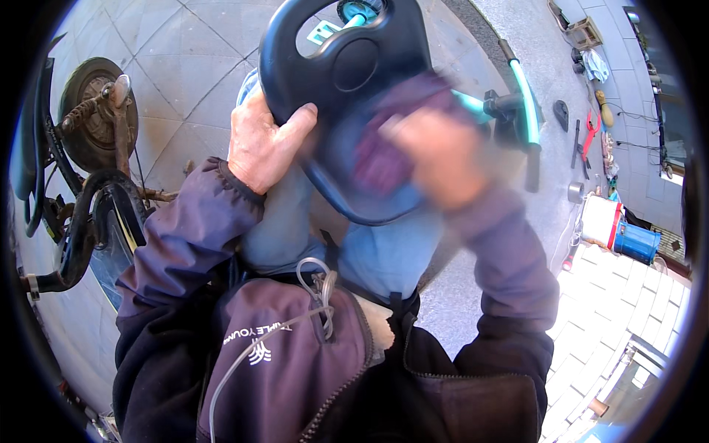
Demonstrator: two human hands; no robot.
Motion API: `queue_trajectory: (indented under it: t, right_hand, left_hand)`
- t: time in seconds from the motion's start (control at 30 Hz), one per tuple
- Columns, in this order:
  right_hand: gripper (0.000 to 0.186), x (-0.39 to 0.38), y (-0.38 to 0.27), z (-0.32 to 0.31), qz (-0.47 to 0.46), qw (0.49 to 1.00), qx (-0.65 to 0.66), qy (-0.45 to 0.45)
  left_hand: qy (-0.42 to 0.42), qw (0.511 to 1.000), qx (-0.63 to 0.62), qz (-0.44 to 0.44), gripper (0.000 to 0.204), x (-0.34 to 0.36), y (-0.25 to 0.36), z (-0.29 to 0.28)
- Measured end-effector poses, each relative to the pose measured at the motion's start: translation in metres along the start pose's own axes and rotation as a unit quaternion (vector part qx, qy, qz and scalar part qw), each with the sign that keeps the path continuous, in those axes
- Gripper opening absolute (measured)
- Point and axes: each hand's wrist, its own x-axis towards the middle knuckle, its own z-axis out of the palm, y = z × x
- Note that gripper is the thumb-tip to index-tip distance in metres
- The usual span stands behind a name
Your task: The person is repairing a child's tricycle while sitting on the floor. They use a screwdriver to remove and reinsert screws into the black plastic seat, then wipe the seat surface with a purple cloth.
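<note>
A black plastic seat (284, 55) of a small ride-on rests over my knees, with a handle-like hole at its far end and a round mark in its back. My left hand (262, 140) grips its left edge, thumb on top and fingers out of sight underneath. My right hand (443, 155), smeared by motion, presses a dark purple cloth (384, 140) onto the seat's near right part. Mint-green tubing (526, 103) with black grips lies just right of the seat. Through the hole shows a mint-green part (325, 32).
At the left stands a bike-like vehicle with a dirty wheel (96, 111) and a black curved bar (96, 214). Right, along the pavement, are red-handled pliers (591, 136), a white bucket (600, 220), a blue container (636, 242) and a wooden crate (583, 33). A cable (321, 295) hangs on my jacket.
</note>
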Motion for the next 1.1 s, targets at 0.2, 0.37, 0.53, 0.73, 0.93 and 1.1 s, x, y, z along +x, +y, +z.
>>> queue_trajectory:
  t: [0.2,0.37,0.53,0.73,0.93,1.1]
  right_hand:
    - [0.041,-0.003,0.047,-0.028,0.235,0.925,0.231,0.190]
    - [0.037,0.011,-0.029,-0.014,0.015,0.982,0.189,0.010]
    - [0.026,0.007,0.052,0.010,0.224,0.967,-0.097,0.072]
    - [0.032,0.051,0.031,-0.046,0.268,0.749,0.565,0.220]
    - [0.033,0.077,-0.032,0.004,0.015,0.933,0.340,0.119]
    - [0.020,0.076,0.053,0.024,0.199,0.978,0.046,0.047]
  left_hand:
    - [0.002,1.000,-0.007,-0.019,0.029,0.005,-0.001,0.003]
    - [-0.005,0.999,-0.030,-0.019,0.029,0.008,-0.009,0.002]
    - [-0.026,0.999,-0.009,-0.039,0.030,0.007,0.003,0.004]
    - [-0.038,0.997,0.012,-0.066,0.031,0.014,0.004,-0.001]
    - [-0.114,0.937,0.181,0.276,0.028,0.021,-0.034,-0.005]
    - [-0.056,0.997,0.015,-0.058,0.030,0.014,0.007,-0.002]
